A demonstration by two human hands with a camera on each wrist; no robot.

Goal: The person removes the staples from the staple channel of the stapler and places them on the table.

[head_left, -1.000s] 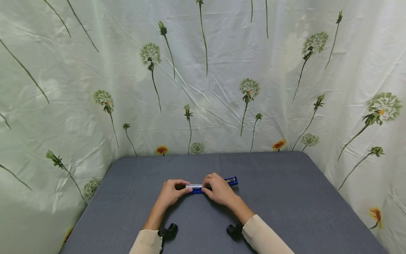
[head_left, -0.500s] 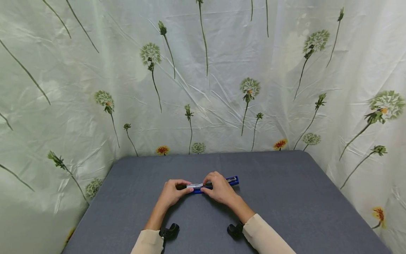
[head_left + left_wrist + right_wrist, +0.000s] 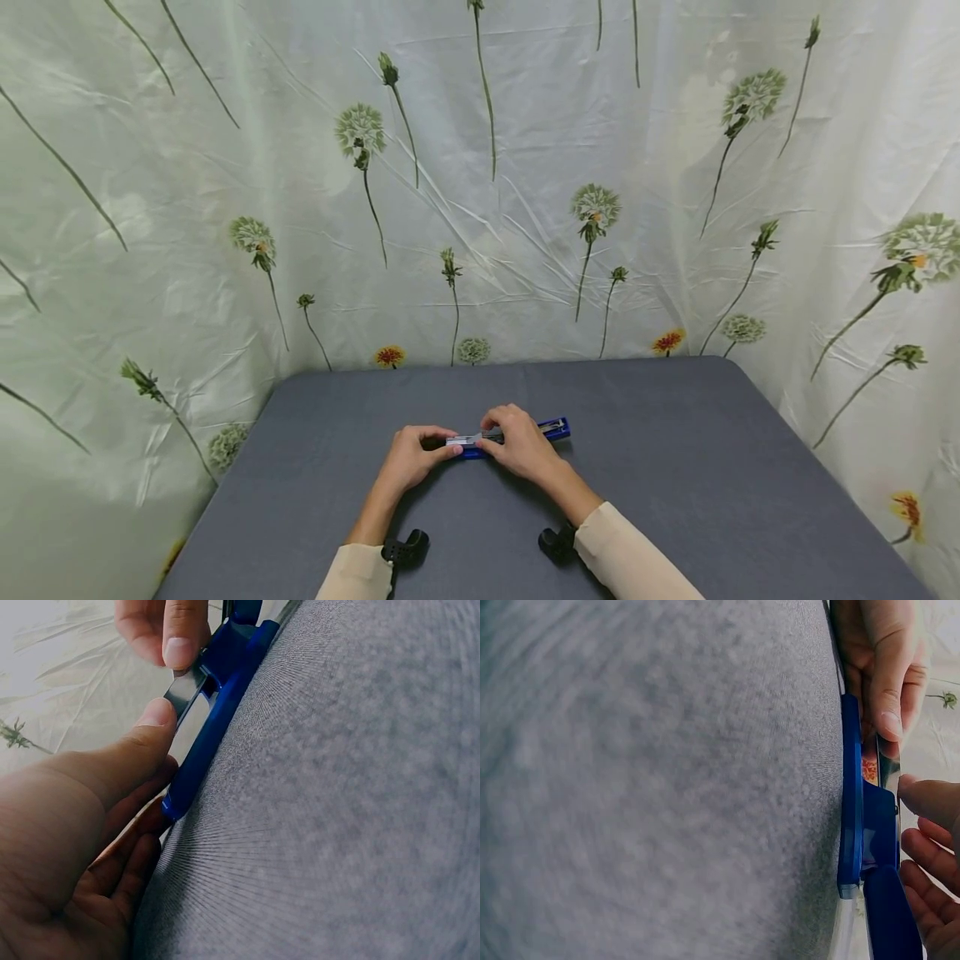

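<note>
A blue stapler (image 3: 556, 429) lies on the table with its top arm swung back to the right, baring the metal magazine (image 3: 184, 688). My left hand (image 3: 408, 458) pinches the stapler's left end, thumb on the magazine's tip and fingers behind the blue base (image 3: 196, 761). At the middle of the stapler, the thumb and fingers of my right hand (image 3: 522, 448) pinch the right end of a silvery strip (image 3: 467, 440), which looks like staples. That strip lies along the magazine, its right part slightly raised. The right fingers partly hide the hinge side.
A grey cloth covers the table (image 3: 645, 500). Behind it and at both sides hangs a pale curtain (image 3: 510, 250) printed with dandelions. Each wrist wears a black strap mount (image 3: 406, 548), below the cream sleeves (image 3: 633, 550).
The silvery strip, flat along the magazine a second ago, now has its right end tilted up at the right fingers. Both hands stay at the stapler; the view shifts slightly.
</note>
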